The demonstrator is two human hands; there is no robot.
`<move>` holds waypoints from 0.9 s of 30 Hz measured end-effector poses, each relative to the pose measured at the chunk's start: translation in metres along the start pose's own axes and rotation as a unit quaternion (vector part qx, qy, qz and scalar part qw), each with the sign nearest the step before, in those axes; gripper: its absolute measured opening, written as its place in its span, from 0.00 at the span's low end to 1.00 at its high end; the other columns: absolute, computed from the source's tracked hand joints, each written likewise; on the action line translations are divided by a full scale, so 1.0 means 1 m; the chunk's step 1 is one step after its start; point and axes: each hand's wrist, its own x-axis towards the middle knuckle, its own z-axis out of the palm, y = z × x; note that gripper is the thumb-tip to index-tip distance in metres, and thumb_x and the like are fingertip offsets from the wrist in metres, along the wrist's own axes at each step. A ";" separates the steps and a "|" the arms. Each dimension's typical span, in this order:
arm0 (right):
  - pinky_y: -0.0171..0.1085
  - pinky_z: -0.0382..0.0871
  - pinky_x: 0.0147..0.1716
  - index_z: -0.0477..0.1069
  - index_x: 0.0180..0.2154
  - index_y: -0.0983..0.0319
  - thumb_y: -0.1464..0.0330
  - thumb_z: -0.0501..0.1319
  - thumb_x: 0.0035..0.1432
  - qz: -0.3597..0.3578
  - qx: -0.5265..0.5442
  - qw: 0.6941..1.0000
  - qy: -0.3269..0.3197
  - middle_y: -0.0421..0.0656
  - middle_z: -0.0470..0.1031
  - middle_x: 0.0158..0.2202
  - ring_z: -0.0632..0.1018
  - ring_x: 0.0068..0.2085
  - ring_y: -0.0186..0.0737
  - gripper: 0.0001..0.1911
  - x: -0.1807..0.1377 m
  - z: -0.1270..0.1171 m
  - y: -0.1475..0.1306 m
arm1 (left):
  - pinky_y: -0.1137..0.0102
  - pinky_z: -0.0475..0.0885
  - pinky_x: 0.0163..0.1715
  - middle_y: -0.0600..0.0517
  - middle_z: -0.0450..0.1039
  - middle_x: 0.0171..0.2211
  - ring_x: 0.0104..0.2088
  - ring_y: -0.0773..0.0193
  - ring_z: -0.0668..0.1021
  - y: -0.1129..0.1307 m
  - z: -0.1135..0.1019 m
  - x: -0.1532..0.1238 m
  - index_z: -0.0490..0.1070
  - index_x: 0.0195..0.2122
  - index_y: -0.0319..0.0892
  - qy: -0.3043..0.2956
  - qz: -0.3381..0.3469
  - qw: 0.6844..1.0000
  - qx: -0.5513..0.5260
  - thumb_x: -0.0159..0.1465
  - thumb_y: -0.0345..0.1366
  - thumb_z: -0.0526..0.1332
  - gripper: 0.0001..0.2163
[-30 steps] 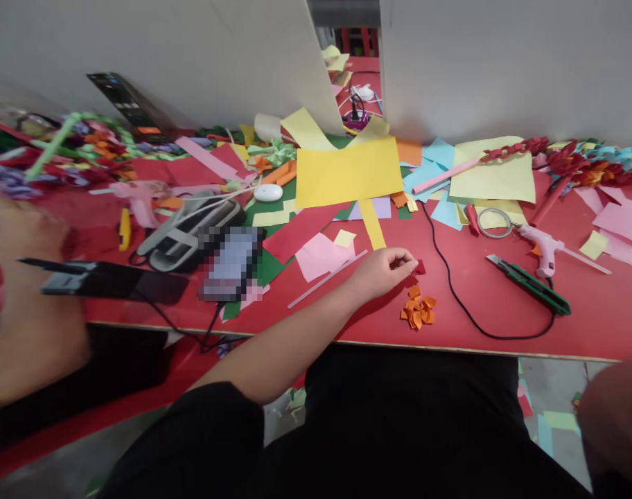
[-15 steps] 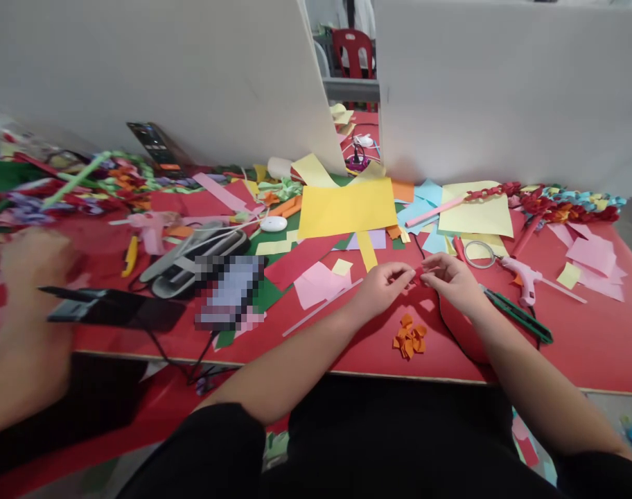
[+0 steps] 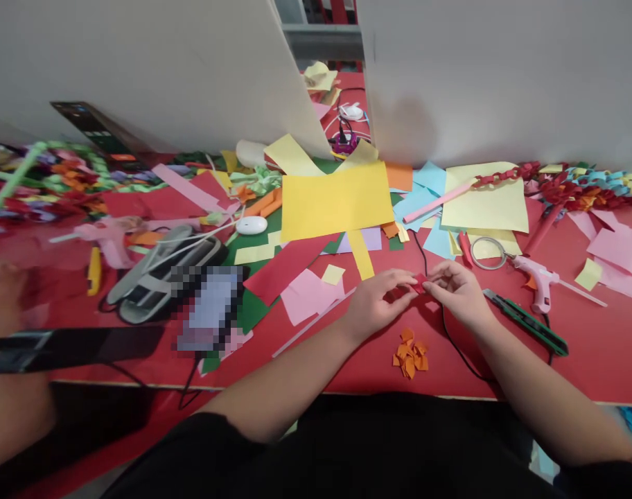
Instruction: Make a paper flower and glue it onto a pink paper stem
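A small piece of red paper (image 3: 420,283) is pinched between my two hands, just above the red tabletop. My left hand (image 3: 381,298) grips its left edge with thumb and fingers. On the other edge, my right hand (image 3: 457,290) closes thumb and forefinger. Below them lies a small heap of cut orange paper pieces (image 3: 410,355). A little pink scrap (image 3: 431,306) rests on the table under my right hand. To the right of that hand are a green box cutter (image 3: 527,322) and a pink glue gun (image 3: 540,281).
Sheets of yellow paper (image 3: 337,201) and coloured scraps spread behind my hands. A phone (image 3: 212,308), a grey open case (image 3: 165,277) and a white mouse (image 3: 251,225) sit to the left. A co-worker's blurred arm (image 3: 9,388) is at far left. White partitions (image 3: 503,83) stand behind.
The view has tilted down and shifted slightly. Both hands stay together on the red paper, which now shows more plainly between the fingertips. The co-worker's arm has moved toward the left edge.
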 end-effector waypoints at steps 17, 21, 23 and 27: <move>0.43 0.80 0.36 0.78 0.36 0.56 0.47 0.79 0.56 -0.037 -0.074 0.997 0.009 0.44 0.83 0.33 0.82 0.34 0.43 0.22 -0.009 -0.002 0.006 | 0.64 0.86 0.45 0.45 0.88 0.56 0.52 0.55 0.89 -0.001 -0.009 0.006 0.84 0.40 0.46 -0.014 0.000 1.000 0.002 0.72 0.39 0.72 0.05; 0.47 0.83 0.40 0.82 0.37 0.56 0.49 0.78 0.58 -0.054 -0.095 0.994 0.000 0.46 0.86 0.35 0.84 0.35 0.46 0.19 -0.005 -0.002 0.005 | 0.64 0.84 0.45 0.45 0.89 0.52 0.48 0.56 0.89 -0.004 -0.010 0.010 0.83 0.38 0.46 -0.029 -0.020 0.999 -0.015 0.69 0.40 0.73 0.06; 0.47 0.83 0.39 0.84 0.37 0.56 0.50 0.78 0.59 -0.065 -0.116 0.991 -0.002 0.47 0.87 0.36 0.84 0.34 0.47 0.18 -0.005 -0.001 0.003 | 0.63 0.84 0.45 0.45 0.89 0.50 0.46 0.57 0.89 -0.003 -0.010 0.010 0.80 0.36 0.45 -0.029 -0.034 0.999 -0.024 0.69 0.41 0.73 0.08; 0.46 0.82 0.38 0.85 0.38 0.56 0.52 0.76 0.60 -0.095 -0.149 0.984 0.007 0.47 0.88 0.36 0.85 0.35 0.48 0.15 -0.008 0.002 -0.002 | 0.64 0.83 0.44 0.45 0.88 0.48 0.43 0.59 0.88 -0.001 -0.009 0.008 0.76 0.39 0.44 -0.032 -0.054 0.997 -0.044 0.67 0.41 0.73 0.09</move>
